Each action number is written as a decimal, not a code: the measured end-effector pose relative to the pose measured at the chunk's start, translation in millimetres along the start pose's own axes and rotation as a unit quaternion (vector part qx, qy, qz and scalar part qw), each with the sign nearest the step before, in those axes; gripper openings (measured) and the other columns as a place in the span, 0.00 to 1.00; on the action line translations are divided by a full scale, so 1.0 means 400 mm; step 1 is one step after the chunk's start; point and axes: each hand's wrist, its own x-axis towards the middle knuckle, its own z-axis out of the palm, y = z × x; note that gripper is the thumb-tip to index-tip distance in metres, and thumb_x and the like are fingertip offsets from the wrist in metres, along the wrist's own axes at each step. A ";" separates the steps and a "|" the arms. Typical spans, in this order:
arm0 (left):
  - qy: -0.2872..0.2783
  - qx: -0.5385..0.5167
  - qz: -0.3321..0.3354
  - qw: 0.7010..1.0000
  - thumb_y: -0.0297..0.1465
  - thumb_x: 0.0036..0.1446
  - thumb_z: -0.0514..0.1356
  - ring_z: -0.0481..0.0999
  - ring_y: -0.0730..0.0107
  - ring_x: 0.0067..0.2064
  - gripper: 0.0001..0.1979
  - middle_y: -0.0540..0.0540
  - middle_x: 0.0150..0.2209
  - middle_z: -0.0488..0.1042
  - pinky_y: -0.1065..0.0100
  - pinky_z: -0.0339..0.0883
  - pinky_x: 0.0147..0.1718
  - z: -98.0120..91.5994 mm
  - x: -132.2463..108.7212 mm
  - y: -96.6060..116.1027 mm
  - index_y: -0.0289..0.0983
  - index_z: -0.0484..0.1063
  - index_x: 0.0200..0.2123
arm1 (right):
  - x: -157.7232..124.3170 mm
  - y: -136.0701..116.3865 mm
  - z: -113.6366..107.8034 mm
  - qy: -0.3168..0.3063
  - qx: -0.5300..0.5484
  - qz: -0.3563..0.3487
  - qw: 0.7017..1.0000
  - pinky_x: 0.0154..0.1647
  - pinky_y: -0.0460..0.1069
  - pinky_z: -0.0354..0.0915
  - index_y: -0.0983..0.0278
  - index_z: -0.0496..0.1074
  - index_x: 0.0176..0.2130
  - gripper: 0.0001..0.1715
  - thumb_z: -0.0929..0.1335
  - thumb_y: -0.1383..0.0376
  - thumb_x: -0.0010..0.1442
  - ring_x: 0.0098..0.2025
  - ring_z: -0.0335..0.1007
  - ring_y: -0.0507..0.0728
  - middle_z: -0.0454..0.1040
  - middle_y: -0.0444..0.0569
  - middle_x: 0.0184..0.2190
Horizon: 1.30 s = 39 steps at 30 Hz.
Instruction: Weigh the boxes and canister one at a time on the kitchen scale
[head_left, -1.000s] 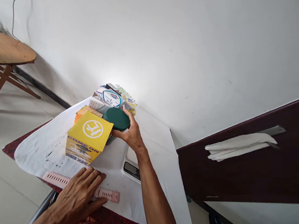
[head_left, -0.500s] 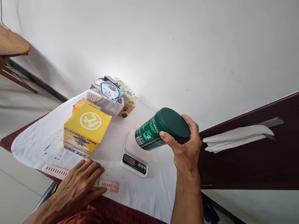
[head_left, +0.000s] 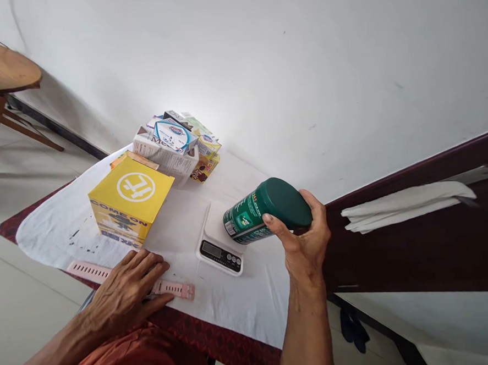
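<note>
My right hand (head_left: 305, 239) grips a dark green canister (head_left: 248, 215) with a green lid, thumb on one side and fingers round the other. The canister is tilted, its base over a white kitchen scale (head_left: 226, 265); I cannot tell whether they touch. The scale's display and buttons face me. On the near edge of the table my left hand (head_left: 128, 283) lies flat with its fingers stretched out. It covers the middle of a pink watch strap (head_left: 174, 288), whose two ends stick out on either side.
A yellow box (head_left: 131, 197) stands left of the scale, with a pile of small cartons (head_left: 170, 154) behind it. White cloth (head_left: 243, 309) covers the table, which is against a wall. A folded white towel (head_left: 406, 208) hangs at right. A wooden table (head_left: 3, 62) stands far left.
The camera view has shifted slightly. My right hand still holds the canister tilted over the scale, and my left hand has stayed on the watch strap.
</note>
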 end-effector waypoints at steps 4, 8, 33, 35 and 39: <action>-0.003 0.002 0.005 1.000 0.41 0.66 0.62 0.75 0.61 0.41 0.14 0.43 0.44 0.77 0.60 0.68 0.42 0.000 -0.001 -0.001 0.38 0.73 0.49 | -0.015 -0.006 0.016 -0.021 -0.011 -0.004 1.000 0.52 0.61 0.74 0.62 0.67 0.63 0.56 0.81 0.48 0.40 0.54 0.74 0.67 0.72 0.57 0.57; -0.009 0.004 0.006 1.000 0.41 0.67 0.61 0.74 0.61 0.42 0.14 0.43 0.44 0.76 0.60 0.67 0.42 0.000 -0.002 -0.001 0.38 0.72 0.49 | -0.023 0.005 0.034 -0.030 0.001 0.015 0.999 0.52 0.60 0.74 0.64 0.67 0.62 0.56 0.81 0.48 0.40 0.56 0.72 0.68 0.72 0.59 0.58; 0.071 0.133 -0.023 0.988 0.54 0.56 0.66 0.75 0.50 0.49 0.33 0.39 0.47 0.78 0.52 0.63 0.51 -0.028 -0.031 -0.025 0.36 0.72 0.54 | -0.077 0.090 0.079 -0.086 0.094 0.155 0.980 0.53 0.63 0.74 0.65 0.69 0.60 0.55 0.84 0.53 0.37 0.49 0.79 0.68 0.79 0.58 0.51; 0.071 0.138 -0.016 0.988 0.54 0.54 0.67 0.74 0.49 0.49 0.32 0.40 0.47 0.79 0.50 0.61 0.53 -0.032 -0.028 -0.033 0.37 0.73 0.53 | -0.070 0.100 0.075 -0.088 0.094 0.152 0.980 0.51 0.63 0.75 0.65 0.73 0.57 0.50 0.83 0.54 0.38 0.48 0.79 0.68 0.80 0.57 0.47; 0.052 0.130 -0.003 0.990 0.51 0.53 0.68 0.73 0.48 0.52 0.32 0.40 0.50 0.78 0.49 0.60 0.56 -0.025 -0.026 -0.044 0.38 0.72 0.55 | -0.029 0.114 0.065 -0.077 0.102 0.129 0.983 0.48 0.62 0.75 0.66 0.78 0.46 0.35 0.82 0.53 0.41 0.43 0.80 0.67 0.82 0.55 0.40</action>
